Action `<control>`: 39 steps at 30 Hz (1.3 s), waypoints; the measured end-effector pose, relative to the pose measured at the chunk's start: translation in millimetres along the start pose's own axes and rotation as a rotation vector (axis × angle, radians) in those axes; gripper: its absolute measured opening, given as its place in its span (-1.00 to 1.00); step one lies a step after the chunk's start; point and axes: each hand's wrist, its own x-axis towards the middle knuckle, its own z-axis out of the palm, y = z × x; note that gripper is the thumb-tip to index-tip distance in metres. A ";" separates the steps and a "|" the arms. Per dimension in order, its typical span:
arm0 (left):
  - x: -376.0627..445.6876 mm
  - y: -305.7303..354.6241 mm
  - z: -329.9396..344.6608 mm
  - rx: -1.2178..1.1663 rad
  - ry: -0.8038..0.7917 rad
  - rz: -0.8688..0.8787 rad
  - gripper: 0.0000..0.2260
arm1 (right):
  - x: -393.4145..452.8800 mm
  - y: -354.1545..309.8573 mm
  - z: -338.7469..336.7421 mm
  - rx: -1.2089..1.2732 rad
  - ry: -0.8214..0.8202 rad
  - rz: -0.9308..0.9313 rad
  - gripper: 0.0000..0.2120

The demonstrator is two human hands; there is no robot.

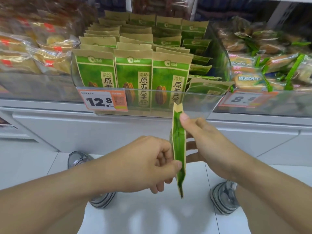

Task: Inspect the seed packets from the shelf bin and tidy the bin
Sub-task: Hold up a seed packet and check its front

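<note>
A shop aisle: white floor tiles (152, 217) run beneath a pale grey shelf base (84, 132), and above it stands a clear plastic bin (194, 105) that fronts the shelf. The bin holds rows of green and tan seed packets (133, 73) standing upright, three abreast at the front, with looser ones lying tilted toward its right side. An orange price tag (103, 101) reading 12.8 is fixed to the bin's front wall at its left end. Left of the bin lie clear-wrapped snacks (42, 53) with red labels; right of the bin is a heap of green-striped biscuit packs (263, 68), with a second tag (243, 99) below them, blurred. Below and in front of the bin, clear of its wall, a person holds one packet (179, 149) edge-on to the camera, upright, its tan top nearest the bin. The left hand (152, 162) pinches the packet's lower half between thumb and curled fingers. The right hand (207, 141) grips it from the other side, thumb pressed on the upper edge, fingers behind the packet. Under the arms, well below the bin, two grey sneakers (222, 198) stand on the tiles, partly hidden by the forearms.
</note>
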 end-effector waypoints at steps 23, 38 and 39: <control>14.9 -22.2 -17.3 -0.154 0.032 -0.126 -0.51 | 7.8 12.9 -19.5 -0.519 -0.277 -0.027 0.13; 15.7 -22.7 -22.3 -0.287 0.495 0.108 -0.60 | -4.5 0.7 -19.8 -0.122 -0.175 -0.286 -0.55; 16.0 -17.6 -19.4 -0.311 0.506 0.140 -0.61 | -6.1 0.4 -15.7 -0.086 -0.161 -0.315 -0.53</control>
